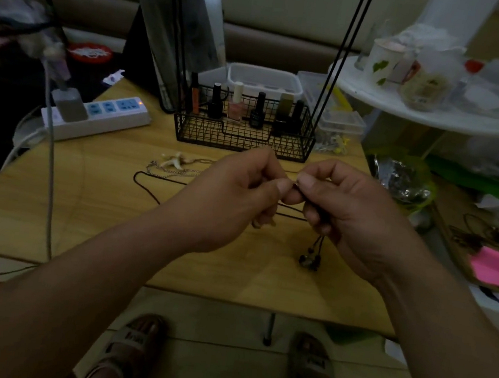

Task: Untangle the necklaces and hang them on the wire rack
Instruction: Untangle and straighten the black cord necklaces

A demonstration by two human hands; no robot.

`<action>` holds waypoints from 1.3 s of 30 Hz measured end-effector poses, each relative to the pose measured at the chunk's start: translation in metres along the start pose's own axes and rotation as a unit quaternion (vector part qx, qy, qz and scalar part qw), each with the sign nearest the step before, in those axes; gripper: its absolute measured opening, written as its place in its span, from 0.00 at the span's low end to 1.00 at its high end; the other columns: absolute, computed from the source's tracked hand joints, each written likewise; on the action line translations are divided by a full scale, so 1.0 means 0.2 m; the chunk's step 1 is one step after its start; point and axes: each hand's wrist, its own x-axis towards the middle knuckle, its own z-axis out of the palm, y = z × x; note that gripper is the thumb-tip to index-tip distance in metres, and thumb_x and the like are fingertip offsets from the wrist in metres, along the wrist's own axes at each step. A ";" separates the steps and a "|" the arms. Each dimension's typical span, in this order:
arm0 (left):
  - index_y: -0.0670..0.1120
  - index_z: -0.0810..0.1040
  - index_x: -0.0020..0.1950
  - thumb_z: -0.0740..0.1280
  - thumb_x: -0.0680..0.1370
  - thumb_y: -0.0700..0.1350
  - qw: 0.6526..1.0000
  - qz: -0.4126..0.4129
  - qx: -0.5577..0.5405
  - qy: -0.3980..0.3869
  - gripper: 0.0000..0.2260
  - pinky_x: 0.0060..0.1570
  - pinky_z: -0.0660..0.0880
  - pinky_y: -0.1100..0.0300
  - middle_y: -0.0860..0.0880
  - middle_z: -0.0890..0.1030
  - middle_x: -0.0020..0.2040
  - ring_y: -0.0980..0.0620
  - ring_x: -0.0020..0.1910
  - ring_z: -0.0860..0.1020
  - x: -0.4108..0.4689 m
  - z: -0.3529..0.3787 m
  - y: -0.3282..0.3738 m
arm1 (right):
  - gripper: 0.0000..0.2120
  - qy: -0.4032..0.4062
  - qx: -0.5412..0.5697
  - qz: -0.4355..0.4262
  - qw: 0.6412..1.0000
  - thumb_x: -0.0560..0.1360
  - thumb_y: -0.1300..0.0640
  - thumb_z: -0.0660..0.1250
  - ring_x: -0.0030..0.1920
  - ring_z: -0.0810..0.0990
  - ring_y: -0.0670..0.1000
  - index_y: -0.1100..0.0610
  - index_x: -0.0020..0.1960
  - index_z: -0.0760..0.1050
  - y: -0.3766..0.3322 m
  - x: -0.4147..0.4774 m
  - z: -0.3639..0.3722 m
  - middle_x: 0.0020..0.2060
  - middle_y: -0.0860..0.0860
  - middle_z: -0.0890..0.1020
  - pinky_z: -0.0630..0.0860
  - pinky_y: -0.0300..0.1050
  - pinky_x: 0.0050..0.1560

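You pinch the black cord necklace (pixel 291 217) between thumb and forefinger of your left hand (pixel 235 193) and right hand (pixel 348 212), just above the table (pixel 98 218). Its beads (pixel 310 258) dangle below your right hand. The bottle (pixel 236 103) labels in the wire rack (pixel 242 135) are too blurred to read.

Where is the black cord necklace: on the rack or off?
Off: left hand and right hand pinch the black cord necklace over the table.

Left hand (pixel 235 193), right hand (pixel 348 212) close together, fingers (pixel 284 189) pinched
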 end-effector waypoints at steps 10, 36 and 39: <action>0.44 0.79 0.54 0.62 0.86 0.45 0.999 -0.012 -0.051 0.006 0.08 0.32 0.65 0.55 0.51 0.81 0.37 0.49 0.34 0.68 0.01 -0.06 0.00 | 0.06 -0.019 -0.014 0.005 1.000 0.81 0.61 0.65 0.25 0.63 0.46 0.57 0.50 0.81 -0.04 -0.02 0.00 0.36 0.54 0.81 0.57 0.38 0.26; 0.51 0.82 0.47 0.72 0.79 0.46 0.977 0.105 0.156 0.098 0.02 0.36 0.73 0.61 0.54 0.80 0.39 0.52 0.41 0.77 0.00 0.00 -0.06 | 0.03 0.072 -0.195 -0.111 0.972 0.78 0.57 0.72 0.33 0.74 0.48 0.53 0.44 0.82 0.03 -0.03 0.05 0.35 0.56 0.80 0.71 0.42 0.34; 0.50 0.83 0.49 0.71 0.80 0.45 0.977 0.101 0.161 0.094 0.02 0.36 0.74 0.64 0.55 0.80 0.40 0.54 0.42 0.78 0.00 0.00 -0.06 | 0.03 0.076 -0.203 -0.116 0.969 0.78 0.57 0.72 0.34 0.77 0.52 0.52 0.45 0.82 0.04 -0.02 0.05 0.35 0.56 0.81 0.73 0.45 0.36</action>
